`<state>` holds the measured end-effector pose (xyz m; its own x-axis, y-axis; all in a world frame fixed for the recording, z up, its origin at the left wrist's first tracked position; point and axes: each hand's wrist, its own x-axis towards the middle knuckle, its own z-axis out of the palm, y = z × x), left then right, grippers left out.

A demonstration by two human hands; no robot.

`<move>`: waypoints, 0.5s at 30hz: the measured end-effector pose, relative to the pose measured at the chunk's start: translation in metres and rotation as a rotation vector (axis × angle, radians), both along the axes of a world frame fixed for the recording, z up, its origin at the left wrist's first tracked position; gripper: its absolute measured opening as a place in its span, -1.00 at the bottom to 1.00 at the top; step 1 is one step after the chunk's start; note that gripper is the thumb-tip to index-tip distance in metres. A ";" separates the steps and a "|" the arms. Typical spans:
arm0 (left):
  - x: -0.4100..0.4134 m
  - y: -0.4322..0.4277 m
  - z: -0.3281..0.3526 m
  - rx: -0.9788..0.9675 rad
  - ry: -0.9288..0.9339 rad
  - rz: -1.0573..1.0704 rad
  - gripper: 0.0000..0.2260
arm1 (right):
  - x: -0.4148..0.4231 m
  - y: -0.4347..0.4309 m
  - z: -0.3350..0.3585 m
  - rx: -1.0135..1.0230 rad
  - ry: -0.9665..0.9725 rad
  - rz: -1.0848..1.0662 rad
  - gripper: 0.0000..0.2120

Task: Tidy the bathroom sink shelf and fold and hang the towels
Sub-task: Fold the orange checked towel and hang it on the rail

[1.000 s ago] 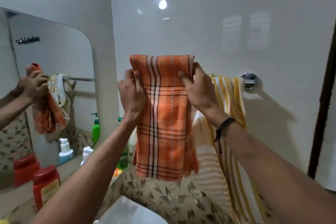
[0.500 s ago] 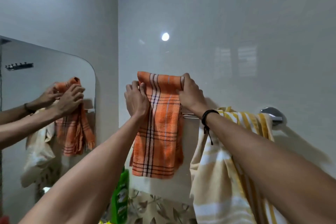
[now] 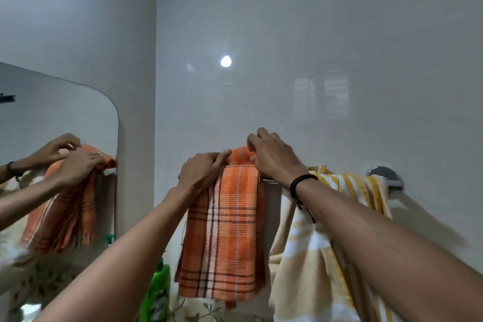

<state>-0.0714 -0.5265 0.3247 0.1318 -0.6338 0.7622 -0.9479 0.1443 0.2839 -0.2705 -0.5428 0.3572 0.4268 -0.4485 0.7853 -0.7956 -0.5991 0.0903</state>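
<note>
Up on the towel bar (image 3: 270,180) the orange plaid towel (image 3: 230,217) hangs draped, just beside a yellow striped towel (image 3: 313,256). The left hand (image 3: 201,175) grips its top fold, fingers curled round the cloth. The right hand (image 3: 274,159) is at the top edge, fingers bent — whether it pinches the cloth I cannot tell.

Woven cloth orange towel (image 3: 227,230), polished metal rail bracket (image 3: 386,178), glossy wall (image 3: 339,34)
</note>
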 end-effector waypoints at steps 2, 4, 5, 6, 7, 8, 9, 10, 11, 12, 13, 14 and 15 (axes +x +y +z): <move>0.003 0.001 0.003 0.163 0.038 -0.009 -0.31 | 0.000 0.004 0.003 0.139 0.020 0.025 -0.66; 0.002 0.000 0.008 0.292 0.032 -0.014 -0.24 | 0.000 0.009 0.003 0.328 0.026 -0.005 -0.34; 0.001 0.000 0.011 0.341 0.034 -0.026 -0.23 | 0.002 0.009 0.002 0.383 0.058 -0.029 -0.25; 0.000 0.000 0.013 0.380 0.043 -0.045 -0.25 | 0.002 0.010 0.001 0.426 0.100 -0.056 -0.19; -0.001 0.001 0.015 0.395 0.047 -0.066 -0.30 | 0.003 0.008 0.000 0.463 0.131 -0.069 -0.17; -0.002 0.000 0.017 0.380 0.036 -0.087 -0.37 | 0.002 0.008 0.000 0.503 0.156 -0.077 -0.20; -0.002 -0.001 0.018 0.328 0.010 -0.100 -0.45 | 0.002 0.008 0.001 0.541 0.168 -0.076 -0.24; -0.001 -0.002 0.018 0.254 -0.024 -0.105 -0.54 | 0.002 0.005 0.003 0.589 0.181 -0.074 -0.28; -0.002 -0.001 0.017 0.187 -0.053 -0.111 -0.58 | 0.002 0.002 0.004 0.642 0.203 -0.058 -0.29; -0.002 0.000 0.017 0.166 -0.063 -0.122 -0.60 | 0.002 0.003 0.007 0.697 0.229 -0.056 -0.27; -0.002 -0.001 0.016 0.205 -0.045 -0.133 -0.57 | 0.002 0.003 0.009 0.748 0.246 -0.054 -0.22; -0.002 -0.001 0.016 0.276 -0.010 -0.132 -0.48 | 0.001 0.004 0.011 0.787 0.258 -0.068 -0.17; -0.001 -0.001 0.017 0.351 0.018 -0.118 -0.36 | 0.000 0.006 0.014 0.817 0.278 -0.080 -0.16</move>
